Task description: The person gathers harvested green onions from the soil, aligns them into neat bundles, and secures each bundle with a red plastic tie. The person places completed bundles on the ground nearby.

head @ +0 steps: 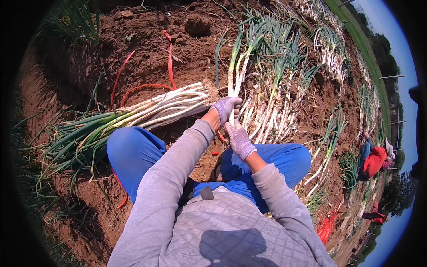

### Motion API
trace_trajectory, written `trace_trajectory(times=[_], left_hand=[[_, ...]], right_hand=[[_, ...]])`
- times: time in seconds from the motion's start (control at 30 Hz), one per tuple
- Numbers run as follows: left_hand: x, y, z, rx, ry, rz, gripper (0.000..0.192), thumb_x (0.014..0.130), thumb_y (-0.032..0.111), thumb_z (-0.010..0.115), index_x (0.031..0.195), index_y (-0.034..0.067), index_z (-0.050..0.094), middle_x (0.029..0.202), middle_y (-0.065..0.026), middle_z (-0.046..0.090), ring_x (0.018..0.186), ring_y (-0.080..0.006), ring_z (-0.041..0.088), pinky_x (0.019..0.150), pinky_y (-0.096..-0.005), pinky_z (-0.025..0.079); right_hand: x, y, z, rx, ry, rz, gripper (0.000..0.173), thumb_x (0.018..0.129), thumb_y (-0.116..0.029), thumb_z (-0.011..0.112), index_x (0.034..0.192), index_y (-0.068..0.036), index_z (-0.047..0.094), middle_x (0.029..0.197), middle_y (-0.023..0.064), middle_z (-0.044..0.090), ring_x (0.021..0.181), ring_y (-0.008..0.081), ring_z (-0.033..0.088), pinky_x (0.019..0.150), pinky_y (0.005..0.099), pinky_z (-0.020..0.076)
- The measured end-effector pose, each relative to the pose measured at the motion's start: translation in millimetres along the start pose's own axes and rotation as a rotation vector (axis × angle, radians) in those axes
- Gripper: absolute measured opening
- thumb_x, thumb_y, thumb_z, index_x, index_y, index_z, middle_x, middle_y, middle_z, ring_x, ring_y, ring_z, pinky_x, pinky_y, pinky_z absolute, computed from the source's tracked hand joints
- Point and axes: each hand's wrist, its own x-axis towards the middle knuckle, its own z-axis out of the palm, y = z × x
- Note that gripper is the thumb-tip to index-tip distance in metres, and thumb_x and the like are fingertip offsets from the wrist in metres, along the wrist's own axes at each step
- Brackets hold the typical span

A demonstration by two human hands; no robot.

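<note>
Both hands wear thin, pale purple gloves and meet in front of my lap. My left hand (226, 108) is closed around the white stems of a few green onions (239, 71), whose leaves point away from me. Just below it, my right hand (239, 138) grips the lower end of the same stems. Left of the hands lies a thick bundle of green onions (166, 106), roots toward my left hand and green tops beside my knee. Red strips (170, 63) run on the soil beyond and under this bundle. More loose onions (270, 110) lie to the right of the hands.
Reddish clumpy soil (143, 20) surrounds me. A heap of red strips (328, 223) lies at lower right, near a few loose onions (322, 167). Further rows of pulled onions (333, 56) stretch along the right. A person in red (373, 162) crouches farther off, with others beyond.
</note>
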Motion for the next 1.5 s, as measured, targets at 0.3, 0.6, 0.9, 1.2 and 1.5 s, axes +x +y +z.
trace_trajectory(times=[0.3, 0.6, 0.9, 1.2, 1.5], left_hand=[[-46, 214, -46, -0.426, -0.259, 0.415, 0.02, 0.096, 0.012, 0.057, 0.102, -0.008, 0.057, 0.069, -0.0024, 0.058, 0.055, -0.0132, 0.057, 0.052, -0.0296, 0.052], [-261, 319, -259, -0.401, 0.005, 0.865, 0.029, 0.091, 0.022, 0.07, 0.102, -0.002, 0.059, 0.088, -0.0134, 0.064, 0.084, -0.0276, 0.065, 0.087, -0.0482, 0.057], [-345, 98, -409, -0.586, 0.658, 0.721, 0.039, 0.092, 0.024, 0.068, 0.122, 0.002, 0.06, 0.128, -0.0167, 0.062, 0.116, -0.0361, 0.06, 0.101, -0.0529, 0.048], [-299, 51, -320, 0.824, 0.853, 0.441, 0.058, 0.09, 0.05, 0.068, 0.111, -0.004, 0.064, 0.091, -0.0152, 0.071, 0.082, -0.0265, 0.07, 0.074, -0.0361, 0.058], [-182, 94, -290, 2.204, 0.166, 0.511, 0.081, 0.083, 0.037, 0.072, 0.143, -0.002, 0.037, 0.152, -0.0226, 0.036, 0.142, -0.0387, 0.034, 0.12, -0.0464, 0.026]], right_hand=[[-55, -94, -40, -0.247, -0.2, -0.212, 0.062, 0.1, -0.039, 0.052, 0.147, -0.002, 0.035, 0.109, 0.0277, 0.065, 0.098, 0.0422, 0.065, 0.083, 0.0454, 0.053], [66, -85, -30, -0.749, -0.244, -0.618, 0.052, 0.098, -0.038, 0.053, 0.135, -0.002, 0.05, 0.098, 0.0222, 0.066, 0.086, 0.0382, 0.066, 0.074, 0.0475, 0.0533], [201, -10, 48, -1.138, -0.364, -0.709, 0.043, 0.098, -0.022, 0.048, 0.141, -0.018, 0.05, 0.107, 0.014, 0.067, 0.102, 0.03, 0.066, 0.088, 0.046, 0.0471], [208, 0, 67, -1.235, -0.328, -0.678, 0.063, 0.091, -0.042, 0.061, 0.142, -0.009, 0.049, 0.128, 0.012, 0.059, 0.122, 0.0276, 0.054, 0.105, 0.048, 0.0365], [238, 6, 89, -1.023, -0.381, -0.734, 0.089, 0.089, -0.06, 0.056, 0.152, -0.002, 0.03, 0.159, 0.0201, 0.03, 0.149, 0.035, 0.024, 0.123, 0.05, 0.0123]])
